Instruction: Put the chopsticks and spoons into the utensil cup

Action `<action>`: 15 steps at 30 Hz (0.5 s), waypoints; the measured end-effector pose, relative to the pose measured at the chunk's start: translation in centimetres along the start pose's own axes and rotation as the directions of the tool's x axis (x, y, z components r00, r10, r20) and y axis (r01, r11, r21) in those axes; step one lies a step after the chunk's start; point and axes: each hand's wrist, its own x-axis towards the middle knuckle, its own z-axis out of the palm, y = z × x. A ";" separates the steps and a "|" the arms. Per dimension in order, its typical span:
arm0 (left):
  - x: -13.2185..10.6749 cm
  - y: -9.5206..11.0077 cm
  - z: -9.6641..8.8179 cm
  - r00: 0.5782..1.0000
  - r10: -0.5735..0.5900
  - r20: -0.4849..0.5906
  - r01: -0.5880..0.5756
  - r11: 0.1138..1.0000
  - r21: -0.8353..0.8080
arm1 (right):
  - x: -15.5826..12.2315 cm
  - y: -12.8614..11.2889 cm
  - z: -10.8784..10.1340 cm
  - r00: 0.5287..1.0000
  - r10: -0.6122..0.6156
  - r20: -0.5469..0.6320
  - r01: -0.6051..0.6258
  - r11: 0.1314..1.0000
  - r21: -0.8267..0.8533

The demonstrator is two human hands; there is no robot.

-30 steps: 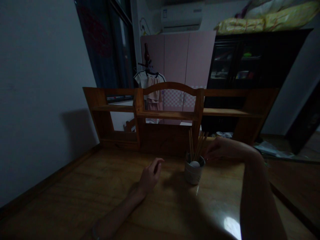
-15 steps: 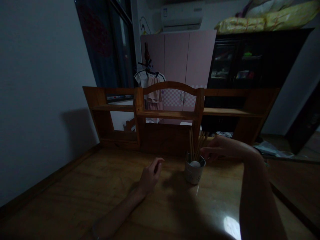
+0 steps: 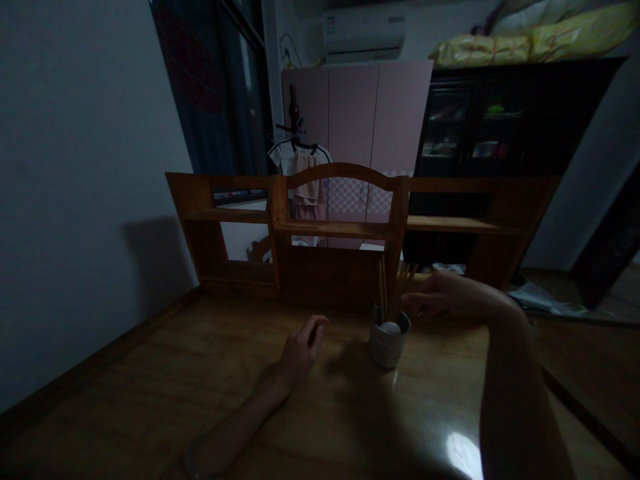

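Note:
A small pale cup (image 3: 388, 345) stands on the wooden desk (image 3: 200, 380) and holds several wooden chopsticks (image 3: 393, 292) upright, with something white inside. My right hand (image 3: 443, 295) hovers just right of the cup's rim, its fingers pinched together at the chopsticks. My left hand (image 3: 300, 353) rests on the desk to the left of the cup, fingers loosely curled and holding nothing.
A wooden shelf unit (image 3: 340, 227) stands along the desk's back edge. A wall (image 3: 75, 200) runs along the left. Behind are a pink wardrobe (image 3: 360, 120), a dark cabinet (image 3: 500, 127), hanging clothes (image 3: 300, 173) and an air conditioner (image 3: 364, 33). The room is dim.
My right hand has shifted slightly left toward the chopsticks in the cup. My left hand and the cup have stayed in place.

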 end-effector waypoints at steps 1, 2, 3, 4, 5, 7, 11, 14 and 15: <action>0.0 0.0 0.0 1.000 -0.002 -0.001 0.002 1.000 -0.002 | 0.1 0.0 0.0 1.000 -0.004 0.015 0.004 1.000 -0.005; 0.0 0.0 0.0 1.000 -0.002 -0.001 0.002 1.000 -0.006 | 0.2 0.0 0.1 1.000 -0.009 0.030 0.009 1.000 0.000; 0.0 0.1 0.0 1.000 0.002 0.000 -0.002 1.000 -0.011 | 0.3 0.0 0.1 0.999 -0.014 0.043 0.013 1.000 0.012; 0.0 0.1 -0.1 1.000 0.008 0.003 -0.008 1.000 -0.014 | 0.3 -0.1 0.1 0.998 -0.018 0.056 0.017 1.000 0.026; 0.0 0.2 -0.1 1.000 0.019 0.005 -0.018 1.000 -0.017 | 0.4 -0.1 0.2 0.997 -0.019 0.069 0.017 0.999 0.037; 0.1 0.2 -0.1 0.999 0.037 0.006 -0.036 0.999 -0.016 | 0.3 -0.3 0.2 0.996 -0.014 0.091 0.010 0.999 0.047; 0.0 0.3 -0.1 0.999 0.033 0.006 -0.033 0.999 -0.008 | 0.2 -0.3 0.2 0.993 0.020 0.118 -0.030 0.996 0.086; 0.0 0.3 -0.1 1.000 0.020 0.011 -0.020 1.000 -0.016 | 0.4 0.4 0.4 0.990 0.031 0.141 -0.052 0.988 0.147; 0.0 0.4 -0.1 1.000 0.018 0.013 -0.018 1.000 -0.019 | 0.5 0.6 0.4 0.989 0.030 0.143 -0.053 0.985 0.165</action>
